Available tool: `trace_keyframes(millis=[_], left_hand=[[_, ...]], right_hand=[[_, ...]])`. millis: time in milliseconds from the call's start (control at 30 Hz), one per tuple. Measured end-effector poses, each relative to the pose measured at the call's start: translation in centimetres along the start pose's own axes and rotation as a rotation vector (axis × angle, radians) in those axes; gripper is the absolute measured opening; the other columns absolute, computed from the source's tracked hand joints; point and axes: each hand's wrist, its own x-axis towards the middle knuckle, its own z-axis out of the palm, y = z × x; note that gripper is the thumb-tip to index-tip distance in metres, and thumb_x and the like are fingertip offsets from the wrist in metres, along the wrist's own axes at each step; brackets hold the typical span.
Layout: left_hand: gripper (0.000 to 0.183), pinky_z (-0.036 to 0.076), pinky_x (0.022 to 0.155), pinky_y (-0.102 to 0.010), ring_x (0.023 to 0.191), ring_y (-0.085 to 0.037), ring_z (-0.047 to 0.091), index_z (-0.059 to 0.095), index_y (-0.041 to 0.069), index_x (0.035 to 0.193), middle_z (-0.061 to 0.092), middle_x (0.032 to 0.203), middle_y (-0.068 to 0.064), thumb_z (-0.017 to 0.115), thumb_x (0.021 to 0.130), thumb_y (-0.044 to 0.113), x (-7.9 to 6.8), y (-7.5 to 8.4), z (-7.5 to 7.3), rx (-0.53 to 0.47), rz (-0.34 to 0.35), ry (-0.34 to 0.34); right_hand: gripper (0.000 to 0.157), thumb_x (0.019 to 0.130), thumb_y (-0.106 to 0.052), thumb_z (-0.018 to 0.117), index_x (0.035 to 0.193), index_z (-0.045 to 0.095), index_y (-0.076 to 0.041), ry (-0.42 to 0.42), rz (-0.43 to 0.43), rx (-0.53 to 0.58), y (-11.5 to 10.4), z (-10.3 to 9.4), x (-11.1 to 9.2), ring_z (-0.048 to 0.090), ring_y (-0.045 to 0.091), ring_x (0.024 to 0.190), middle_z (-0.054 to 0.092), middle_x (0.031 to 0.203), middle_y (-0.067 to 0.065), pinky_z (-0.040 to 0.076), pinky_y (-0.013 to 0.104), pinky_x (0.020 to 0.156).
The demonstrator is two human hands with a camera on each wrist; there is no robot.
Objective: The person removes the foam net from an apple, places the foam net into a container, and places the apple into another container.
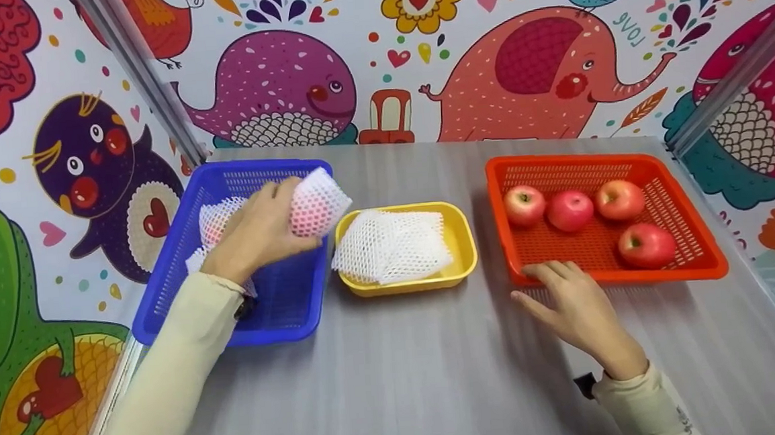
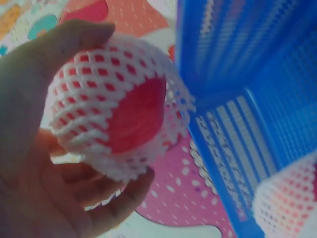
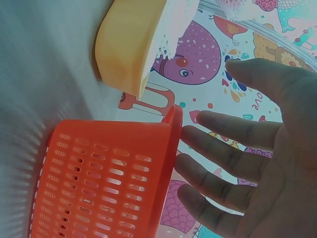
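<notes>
My left hand [image 1: 260,232] grips an apple in a white foam net [image 1: 318,205], above the right side of the blue basket [image 1: 290,324]. In the left wrist view, red skin of the apple [image 2: 138,116] shows through the net's open end, with thumb and fingers on either side. Inside the blue basket, partly hidden by the hand and forearm, lies another netted apple [image 1: 216,224]. My right hand [image 1: 578,310] is held with fingers extended at the near left corner of the red basket [image 1: 633,275]; its fingertips are right at the rim and it holds nothing.
Between the two baskets stands a small yellow basket [image 1: 462,246] with white foam nets [image 1: 392,244] in it. Several bare apples [image 1: 570,210] lie in the red basket. Printed cartoon walls [image 1: 363,37] enclose the grey table [image 1: 403,364] at the back and sides.
</notes>
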Motion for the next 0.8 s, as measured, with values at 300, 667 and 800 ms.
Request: trace_keyframes(millis=[300, 667, 800], left_hand=[[0.097, 0.053, 0.086, -0.046, 0.103, -0.028, 0.055, 0.040, 0.011, 0.148, 0.055, 0.120, -0.013, 0.082, 0.070, 0.050, -1.4, 3.8, 1.4, 0.107, 0.214, -0.069], [0.096, 0.051, 0.092, -0.042, 0.109, -0.027, 0.058, 0.044, 0.006, 0.147, 0.058, 0.124, -0.013, 0.082, 0.070, 0.050, -4.0, 7.1, 5.0, 0.156, 0.437, -0.150], [0.094, 0.051, 0.091, -0.040, 0.106, -0.026, 0.058, 0.043, 0.006, 0.146, 0.058, 0.121, -0.012, 0.081, 0.072, 0.050, -4.7, 8.3, 6.5, 0.173, 0.478, -0.188]], right_hand=[[0.037, 0.083, -0.029, 0.082, 0.109, 0.071, -0.005, -0.014, 0.008, 0.006, 0.1, 0.1, -0.1, 0.059, 0.030, 0.088, 0.068, 0.100, 0.010, 0.048, 0.045, 0.078], [0.034, 0.082, -0.024, 0.083, 0.109, 0.071, -0.008, 0.017, -0.059, 0.052, -0.7, 0.4, -0.3, 0.059, 0.025, 0.085, 0.068, 0.098, 0.006, 0.049, 0.040, 0.075], [0.032, 0.082, -0.023, 0.083, 0.110, 0.071, -0.012, 0.030, -0.098, 0.073, -1.2, 0.4, -0.2, 0.057, 0.018, 0.084, 0.068, 0.100, 0.003, 0.048, 0.036, 0.072]])
